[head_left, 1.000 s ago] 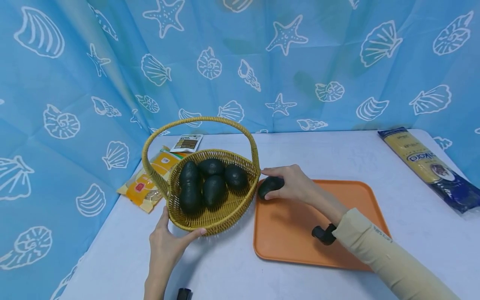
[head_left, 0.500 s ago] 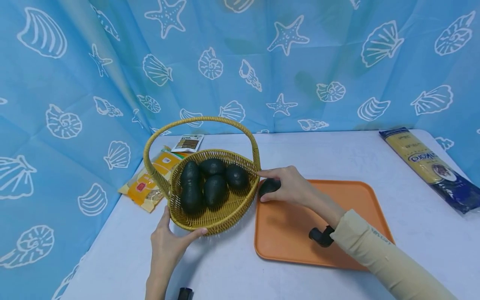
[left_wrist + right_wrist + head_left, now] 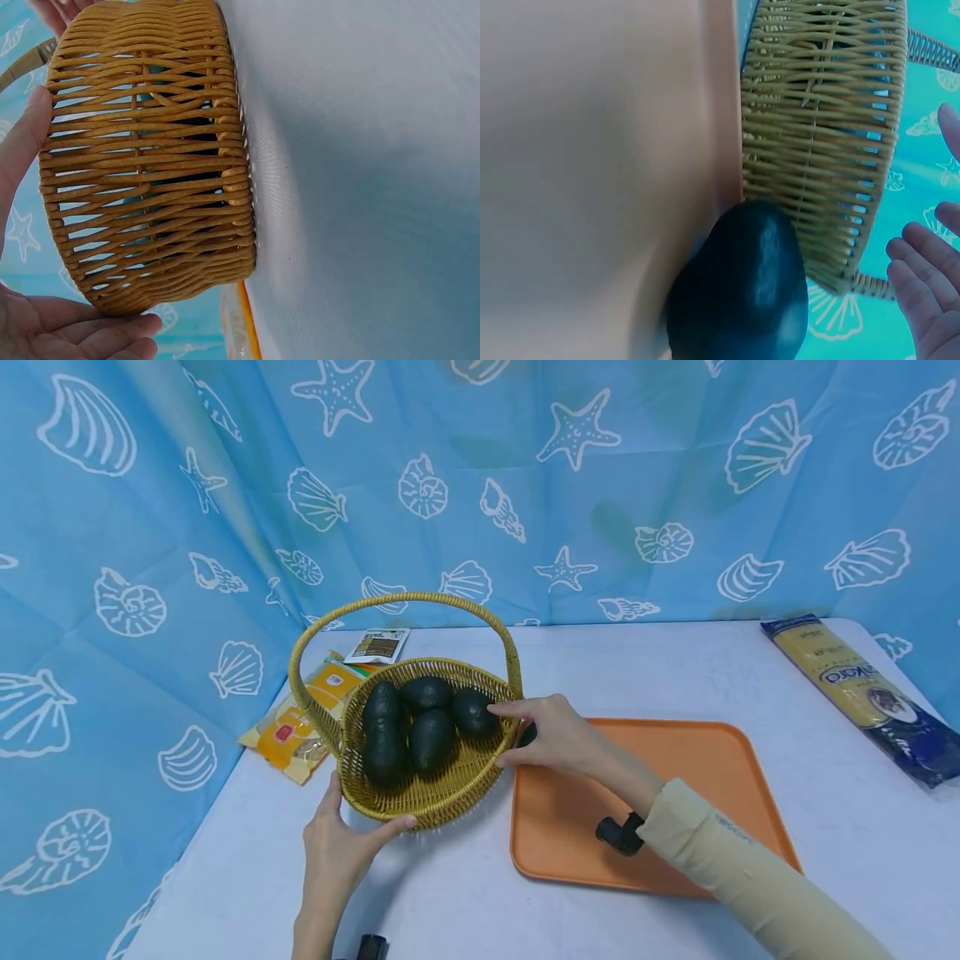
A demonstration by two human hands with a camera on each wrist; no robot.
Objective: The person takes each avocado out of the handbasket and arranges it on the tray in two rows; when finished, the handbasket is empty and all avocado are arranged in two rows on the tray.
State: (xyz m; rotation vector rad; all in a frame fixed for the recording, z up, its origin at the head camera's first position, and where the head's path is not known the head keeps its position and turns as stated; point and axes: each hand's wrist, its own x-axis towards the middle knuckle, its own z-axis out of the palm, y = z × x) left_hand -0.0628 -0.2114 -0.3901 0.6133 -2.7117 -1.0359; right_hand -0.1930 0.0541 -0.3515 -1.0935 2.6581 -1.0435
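A woven basket [image 3: 456,800] with a tall looped handle holds several dark avocados [image 3: 431,743]. My left hand [image 3: 336,852] grips its near left side, thumb on the front rim and fingers along the side wall. At the basket's right rim hovers my right hand [image 3: 558,737], thumb and forefinger spread, its fingertip by the rightmost avocado [image 3: 474,713]; contact is unclear. Another avocado [image 3: 742,292] lies at the left edge of an orange tray [image 3: 570,852], apart from the fingers in the right wrist view. The right hand mostly hides it in the head view.
Behind the basket lie an orange-and-yellow food packet [image 3: 288,735] and a small white sachet [image 3: 377,646]. A long blue-and-yellow packet [image 3: 862,693] rests at the far right of the white table [image 3: 652,668]. A blue shell-patterned curtain [image 3: 600,493] hangs behind.
My right hand has let go of the avocado on the tray and moved left to the basket's rim. The left hand and the basket have stayed in place.
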